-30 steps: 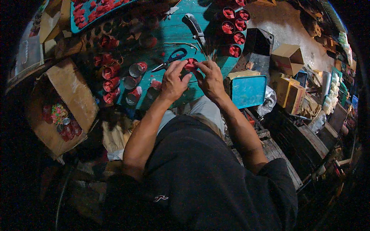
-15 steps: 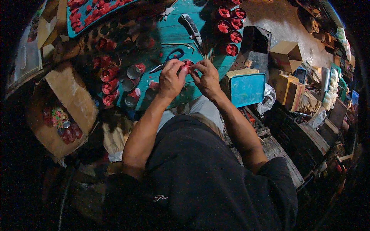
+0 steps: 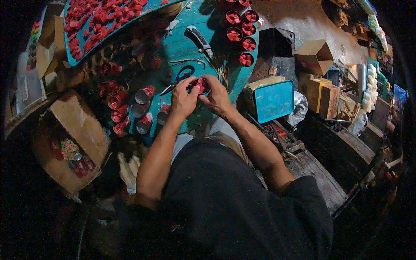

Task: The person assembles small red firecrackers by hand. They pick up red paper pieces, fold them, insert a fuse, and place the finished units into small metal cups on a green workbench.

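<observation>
Fingers of both hands [image 3: 200,96] pinch a red piece [image 3: 200,84] beside scissors [image 3: 178,79].

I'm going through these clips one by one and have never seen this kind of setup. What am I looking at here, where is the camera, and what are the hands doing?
There is no machine: a person works with bare hands. The camera sits on the person's head and looks down through a fisheye lens, so straight edges curve and the dark shirt fills the bottom. The left hand and right hand meet over a teal table and together pinch a small red piece. Beside them lie blue-handled scissors and a utility knife. Small cups with red filling stand at the far edge, metal cups lie on their sides to the left, and a tray of red pieces sits at top left.
</observation>
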`<control>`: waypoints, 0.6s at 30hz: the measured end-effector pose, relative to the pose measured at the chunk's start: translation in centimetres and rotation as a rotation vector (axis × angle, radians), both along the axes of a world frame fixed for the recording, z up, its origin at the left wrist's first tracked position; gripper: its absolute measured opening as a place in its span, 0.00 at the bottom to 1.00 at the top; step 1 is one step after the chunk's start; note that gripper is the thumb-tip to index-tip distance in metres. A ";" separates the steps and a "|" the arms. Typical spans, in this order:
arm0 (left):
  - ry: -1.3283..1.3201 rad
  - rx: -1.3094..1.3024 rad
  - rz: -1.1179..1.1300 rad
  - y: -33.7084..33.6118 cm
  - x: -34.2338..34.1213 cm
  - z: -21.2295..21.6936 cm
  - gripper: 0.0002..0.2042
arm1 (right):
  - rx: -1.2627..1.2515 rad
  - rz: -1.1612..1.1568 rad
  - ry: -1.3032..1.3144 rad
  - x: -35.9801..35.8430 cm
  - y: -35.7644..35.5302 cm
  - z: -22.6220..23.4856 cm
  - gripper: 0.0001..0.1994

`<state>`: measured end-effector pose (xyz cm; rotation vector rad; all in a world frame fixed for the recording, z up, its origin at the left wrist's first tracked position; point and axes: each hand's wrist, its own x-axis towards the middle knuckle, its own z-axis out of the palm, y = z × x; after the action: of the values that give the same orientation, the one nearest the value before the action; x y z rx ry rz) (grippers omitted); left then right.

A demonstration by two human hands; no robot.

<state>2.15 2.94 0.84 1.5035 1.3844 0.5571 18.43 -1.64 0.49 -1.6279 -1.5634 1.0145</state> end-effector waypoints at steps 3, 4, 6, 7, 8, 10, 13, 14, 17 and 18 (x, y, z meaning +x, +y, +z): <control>-0.110 -0.130 -0.012 0.1 0.7 1.1 0.17 | -0.027 -0.124 0.050 1.5 -1.3 1.0 0.35; -0.153 -0.177 -0.016 0.2 1.1 1.5 0.17 | -0.060 -0.179 0.055 2.3 -1.9 1.1 0.35; -0.087 -0.091 -0.072 0.0 2.3 2.2 0.18 | -0.035 -0.304 0.044 4.7 -2.7 1.4 0.33; -0.053 -0.042 -0.097 0.0 2.8 2.5 0.18 | -0.008 -0.360 0.021 6.1 -3.1 1.1 0.32; 0.055 0.019 -0.206 -0.1 3.0 2.4 0.17 | -0.011 -0.411 -0.021 7.4 -3.3 0.8 0.32; 0.208 0.156 -0.314 -1.6 3.5 -0.3 0.16 | -0.015 -0.503 -0.144 9.2 -3.2 0.2 0.32; 0.344 0.264 -0.428 -2.0 5.4 -2.9 0.12 | 0.068 -0.495 -0.237 10.9 -2.9 -2.5 0.30; 0.349 0.321 -0.433 -1.5 6.2 -3.5 0.11 | 0.100 -0.492 -0.251 11.1 -3.0 -2.7 0.30; 0.320 0.412 -0.373 0.0 7.7 -5.6 0.10 | -0.062 -0.617 -0.094 9.6 -4.6 -1.5 0.29; 0.300 0.435 -0.340 0.6 8.2 -6.1 0.09 | -0.081 -0.601 -0.122 8.9 -5.5 -1.6 0.25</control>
<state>10.39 3.53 -5.26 2.1963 1.2338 0.4456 27.37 -7.15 -1.16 -2.0690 -1.0001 0.6649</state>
